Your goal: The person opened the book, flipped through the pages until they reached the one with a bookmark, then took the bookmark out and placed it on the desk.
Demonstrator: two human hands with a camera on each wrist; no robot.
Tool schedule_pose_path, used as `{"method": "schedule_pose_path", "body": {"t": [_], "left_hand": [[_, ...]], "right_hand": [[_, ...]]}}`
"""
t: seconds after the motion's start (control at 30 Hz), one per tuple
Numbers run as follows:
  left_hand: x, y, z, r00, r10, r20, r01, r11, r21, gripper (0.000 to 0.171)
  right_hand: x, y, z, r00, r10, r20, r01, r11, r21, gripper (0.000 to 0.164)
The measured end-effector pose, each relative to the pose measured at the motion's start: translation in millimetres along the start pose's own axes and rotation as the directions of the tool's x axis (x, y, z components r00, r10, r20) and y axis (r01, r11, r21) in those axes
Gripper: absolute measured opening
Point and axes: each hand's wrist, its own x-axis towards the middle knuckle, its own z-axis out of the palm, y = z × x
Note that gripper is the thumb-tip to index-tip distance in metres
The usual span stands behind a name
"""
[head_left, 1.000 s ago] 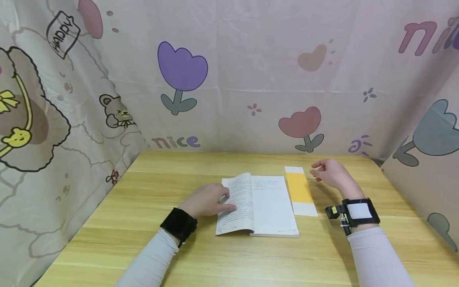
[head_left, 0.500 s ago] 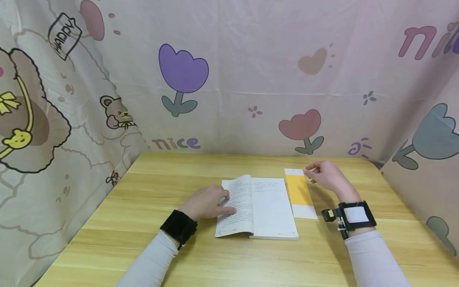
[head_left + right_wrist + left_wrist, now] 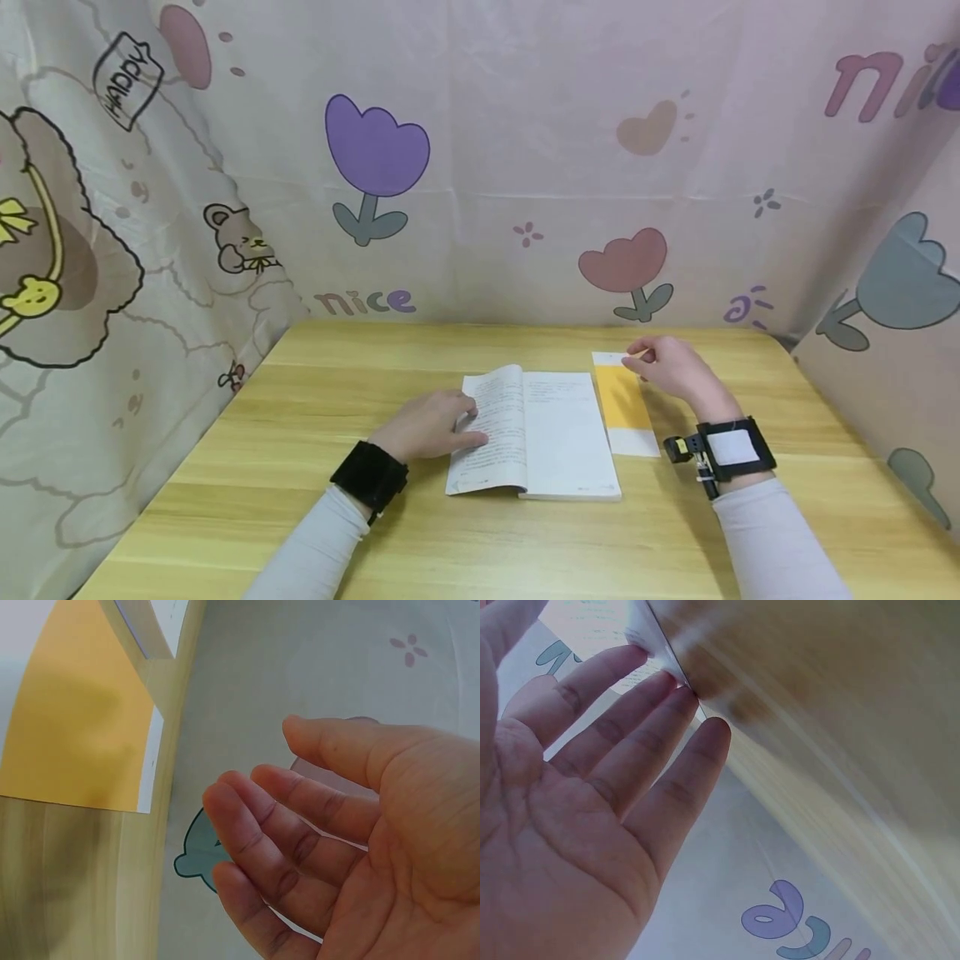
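Observation:
An open book (image 3: pixel 572 442) lies on the wooden table, its left-hand pages curving up from the spine. My left hand (image 3: pixel 426 425) rests at the outer edge of the left page, thumb and fingertips on the print. In the left wrist view, that hand's fingers (image 3: pixel 679 795) are nearly straight against the page edge. Right of the book lies a yellow-and-white paper strip (image 3: pixel 624 400). Over its far right corner hovers my right hand (image 3: pixel 675 368), fingers loosely bent. The right wrist view shows bare space between thumb and fingers, with the strip (image 3: pixel 82 720) off to their left.
The wooden table (image 3: pixel 337 533) ends at the back against a printed curtain (image 3: pixel 480 125). More printed cloth (image 3: pixel 165 250) hangs along the left side. Both wrists wear black bands, and a small camera (image 3: pixel 678 450) juts from the right one.
My right hand has moved left, from beside the paper strip to over its far corner. The left hand stays on the page, and the book and strip lie as before.

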Motion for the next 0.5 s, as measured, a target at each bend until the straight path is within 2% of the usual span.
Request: {"method": "schedule_pose_path", "body": {"t": [0.37,0.5], "left_hand": [[5.6,-5.5,-2.4,1.000,-0.005,0.001,0.005,1.000,-0.029,0.046],[3.0,-11.0,-3.7,1.000,0.014,-0.006,-0.014,0.992,-0.125,0.041]], "right_hand": [[3.4,-14.5,-0.4,1.000,-0.020,-0.001,0.020,1.000,-0.016,0.046],[2.9,-17.3,1.1,0.999,-0.048,-0.001,0.048,0.999,-0.007,0.046]]}}
